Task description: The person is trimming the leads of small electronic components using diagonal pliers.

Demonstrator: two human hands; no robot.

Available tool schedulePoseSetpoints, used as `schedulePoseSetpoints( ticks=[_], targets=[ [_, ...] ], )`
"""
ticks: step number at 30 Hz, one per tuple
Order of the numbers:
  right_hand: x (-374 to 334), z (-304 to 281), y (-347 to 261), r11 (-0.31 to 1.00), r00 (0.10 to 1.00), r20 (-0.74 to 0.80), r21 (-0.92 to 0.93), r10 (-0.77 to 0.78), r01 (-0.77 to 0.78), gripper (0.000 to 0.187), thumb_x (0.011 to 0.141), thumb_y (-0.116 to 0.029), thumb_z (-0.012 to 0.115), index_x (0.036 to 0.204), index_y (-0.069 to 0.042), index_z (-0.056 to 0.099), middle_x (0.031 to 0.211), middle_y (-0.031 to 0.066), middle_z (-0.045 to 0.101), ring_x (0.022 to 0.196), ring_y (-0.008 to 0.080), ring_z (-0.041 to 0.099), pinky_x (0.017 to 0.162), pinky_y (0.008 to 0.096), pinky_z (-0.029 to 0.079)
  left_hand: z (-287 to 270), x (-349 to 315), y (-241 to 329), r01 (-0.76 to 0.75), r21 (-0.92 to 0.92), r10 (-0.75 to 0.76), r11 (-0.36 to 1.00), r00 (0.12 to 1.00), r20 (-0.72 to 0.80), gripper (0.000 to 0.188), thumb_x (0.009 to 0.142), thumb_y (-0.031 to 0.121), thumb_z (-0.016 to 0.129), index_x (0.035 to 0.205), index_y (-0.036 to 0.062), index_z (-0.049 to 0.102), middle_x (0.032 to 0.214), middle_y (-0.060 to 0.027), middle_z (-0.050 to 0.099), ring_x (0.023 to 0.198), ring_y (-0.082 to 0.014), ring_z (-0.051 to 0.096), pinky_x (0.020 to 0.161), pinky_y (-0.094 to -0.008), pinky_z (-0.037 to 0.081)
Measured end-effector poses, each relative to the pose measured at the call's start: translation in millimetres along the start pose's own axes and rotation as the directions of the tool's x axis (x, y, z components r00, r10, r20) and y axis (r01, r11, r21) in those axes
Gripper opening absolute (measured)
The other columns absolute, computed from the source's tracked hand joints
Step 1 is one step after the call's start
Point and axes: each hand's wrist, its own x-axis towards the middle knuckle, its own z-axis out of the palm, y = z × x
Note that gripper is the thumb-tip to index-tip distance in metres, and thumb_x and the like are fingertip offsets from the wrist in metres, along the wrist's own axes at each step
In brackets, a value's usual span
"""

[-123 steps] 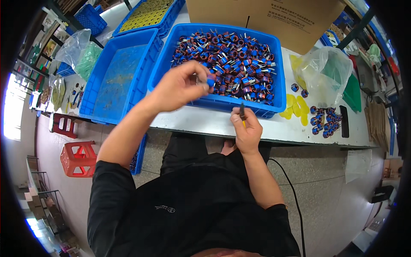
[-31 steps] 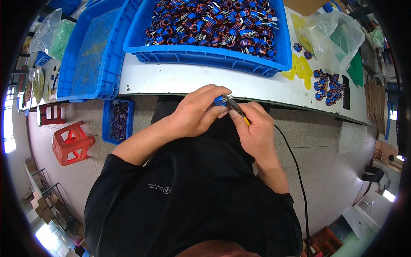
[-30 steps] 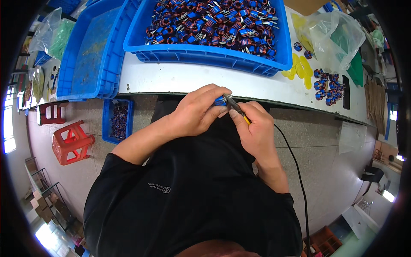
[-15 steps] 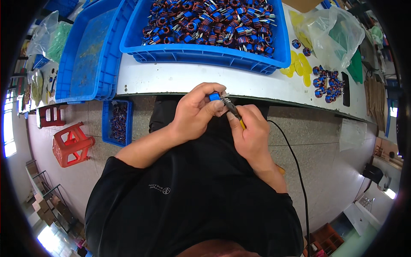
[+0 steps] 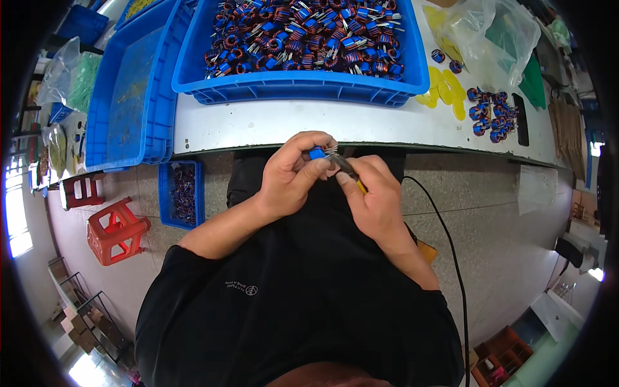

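My left hand (image 5: 293, 174) pinches a small blue coil part (image 5: 316, 153) with metal leads, just below the edge of the white table (image 5: 284, 126). My right hand (image 5: 374, 200) grips a thin dark tool with a yellow handle (image 5: 349, 169), its tip touching the part's leads. Both hands meet over my lap. A large blue bin (image 5: 303, 87) full of several blue-and-copper coil parts (image 5: 303, 39) stands on the table straight ahead.
An empty blue bin (image 5: 126, 97) sits at the left. Loose coil parts (image 5: 490, 113), yellow pieces (image 5: 445, 97) and a clear plastic bag (image 5: 490, 32) lie at the right. A small blue bin (image 5: 182, 193) and orange stool (image 5: 116, 229) stand on the floor. A black cable (image 5: 451, 258) trails right.
Four seconds ago my left hand was reaching into the big bin; it has come back to my lap with one part. Over the last second both hands stay together with little shift.
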Motion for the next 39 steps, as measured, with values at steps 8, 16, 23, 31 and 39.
schedulePoseSetpoints(
  ticks=[8,16,23,31,39],
  targets=[
    [4,4,10,0.995,0.993,-0.060,-0.020,-0.098,0.097,0.021,0.092,-0.010,0.071,0.110,-0.001,0.069,0.101,0.0111,0.064,0.082,0.0268,0.060,0.074,0.0342,0.050,-3,-4,-1,-0.022,-0.041,0.023,0.999,1.000,0.005,0.041,0.101,0.004,0.062,0.139,-0.0039,0.049,0.128,-0.0172,0.061,0.088,-0.0156,0.065,0.074,-0.0226,0.057],
    [2,6,14,0.953,0.963,-0.080,-0.185,-0.257,0.239,0.022,0.087,-0.007,0.074,0.108,-0.003,0.070,0.097,0.0091,0.064,0.080,0.0255,0.060,0.074,0.0342,0.050,-4,-12,4,0.102,-0.152,-0.089,0.983,0.992,0.087,0.041,0.100,0.002,0.063,0.139,-0.0040,0.050,0.131,-0.0193,0.059,0.087,-0.0165,0.065,0.075,-0.0227,0.057],
    [-8,1,0,0.986,0.989,-0.055,-0.104,-0.135,0.129,0.022,0.084,-0.004,0.076,0.106,-0.003,0.071,0.092,0.0083,0.064,0.077,0.0250,0.060,0.072,0.0338,0.050,-4,-14,0,-0.146,-0.016,0.147,0.989,0.982,0.116,0.039,0.098,-0.003,0.064,0.136,-0.0023,0.056,0.131,-0.0149,0.062,0.096,-0.0155,0.066,0.079,-0.0231,0.056],
    [-11,-1,7,0.996,1.000,0.015,0.085,-0.027,0.026,0.022,0.086,-0.002,0.075,0.107,-0.002,0.072,0.094,0.0091,0.065,0.078,0.0226,0.060,0.071,0.0313,0.049,-3,-15,7,-0.007,-0.102,0.020,0.995,0.992,0.125,0.038,0.096,-0.007,0.063,0.133,-0.0050,0.057,0.126,-0.0166,0.065,0.092,-0.0160,0.065,0.079,-0.0241,0.055],
    [-4,8,18,0.993,0.995,-0.030,0.069,-0.093,0.094,0.019,0.088,-0.009,0.074,0.105,-0.002,0.069,0.090,0.0093,0.063,0.077,0.0267,0.059,0.071,0.0346,0.049,-4,-16,11,0.103,-0.121,-0.095,0.987,0.993,0.065,0.039,0.094,-0.009,0.063,0.133,-0.0055,0.056,0.124,-0.0189,0.064,0.090,-0.0194,0.065,0.079,-0.0263,0.055]
  ],
)
